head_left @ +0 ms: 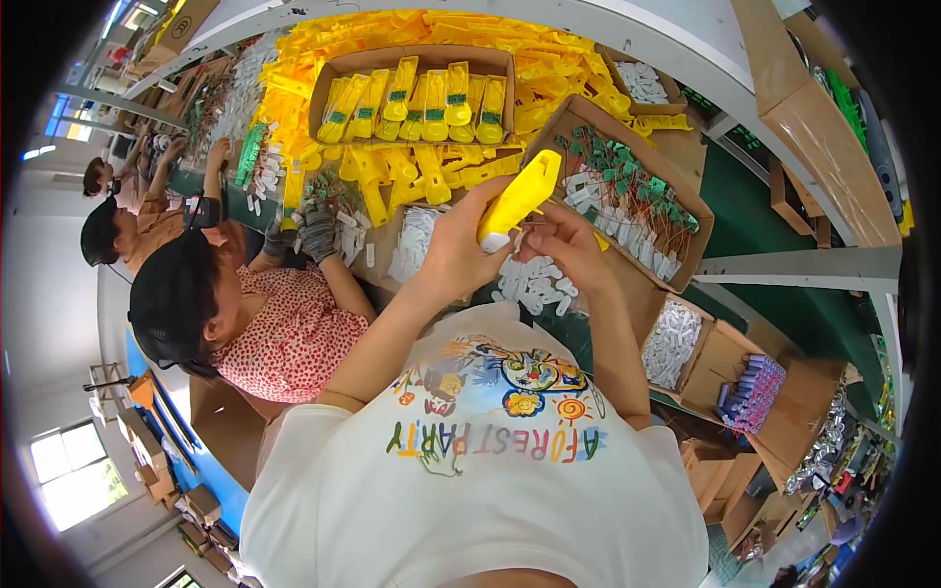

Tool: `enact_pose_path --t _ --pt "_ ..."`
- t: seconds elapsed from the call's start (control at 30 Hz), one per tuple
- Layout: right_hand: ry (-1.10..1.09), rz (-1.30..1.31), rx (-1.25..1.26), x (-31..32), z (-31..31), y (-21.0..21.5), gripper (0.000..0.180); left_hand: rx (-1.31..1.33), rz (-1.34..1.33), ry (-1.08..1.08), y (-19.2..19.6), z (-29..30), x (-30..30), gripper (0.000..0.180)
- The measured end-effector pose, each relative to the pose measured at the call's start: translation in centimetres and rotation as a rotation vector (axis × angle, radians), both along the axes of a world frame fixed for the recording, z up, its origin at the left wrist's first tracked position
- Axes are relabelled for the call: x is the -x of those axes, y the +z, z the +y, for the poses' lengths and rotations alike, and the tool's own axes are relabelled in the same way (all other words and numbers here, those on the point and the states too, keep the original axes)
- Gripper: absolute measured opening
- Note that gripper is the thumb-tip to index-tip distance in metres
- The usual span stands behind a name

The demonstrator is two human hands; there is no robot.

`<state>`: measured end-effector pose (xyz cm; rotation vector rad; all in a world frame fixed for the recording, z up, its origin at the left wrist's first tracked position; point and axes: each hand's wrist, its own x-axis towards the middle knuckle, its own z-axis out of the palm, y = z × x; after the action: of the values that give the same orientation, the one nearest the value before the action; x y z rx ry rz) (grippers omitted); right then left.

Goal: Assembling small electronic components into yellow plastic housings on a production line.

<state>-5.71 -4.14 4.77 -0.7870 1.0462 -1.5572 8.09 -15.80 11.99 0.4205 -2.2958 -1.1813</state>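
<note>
My left hand (459, 253) is wrapped round a yellow plastic housing (522, 196), long and hollow, with a white piece (494, 240) at its lower end. Close to the housing's right side, the fingers of my right hand (567, 245) are pinched together; what they hold, if anything, is too small to make out. Under my hands lies a heap of small white plastic parts (534, 286). Just right of them, a cardboard box (699, 257) holds green circuit boards with red wires (627, 171) and white parts.
Ahead stands a cardboard tray (412, 57) of yellow housings with boards, amid a large pile of yellow housings (578, 73). Boxes with white parts (673, 338) and purple cylinders (753, 392) are at right. A co-worker in grey gloves (317, 233) works close on my left.
</note>
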Motion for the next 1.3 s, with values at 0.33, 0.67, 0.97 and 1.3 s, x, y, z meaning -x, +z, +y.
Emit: enact_pose_path --t 0.33,0.67,0.97,1.3 --pt "-0.082 -0.504 -0.002 -1.2 0.0 0.9 0.033 0.395 -0.156 -0.114 0.3 -0.6 -0.5 0.069" --pt "-0.036 -0.191 -0.076 0.1 0.2 1.7 0.028 -0.471 0.037 0.034 -0.4 -1.3 -0.1 0.041" --pt "-0.39 0.627 0.012 -2.4 -0.2 3.2 0.022 -0.621 0.017 0.115 -0.7 -0.7 -0.1 0.041" --pt "-0.349 0.133 -0.14 -2.7 -0.2 3.4 0.016 -0.78 0.056 0.13 -0.8 -0.5 -0.6 0.038"
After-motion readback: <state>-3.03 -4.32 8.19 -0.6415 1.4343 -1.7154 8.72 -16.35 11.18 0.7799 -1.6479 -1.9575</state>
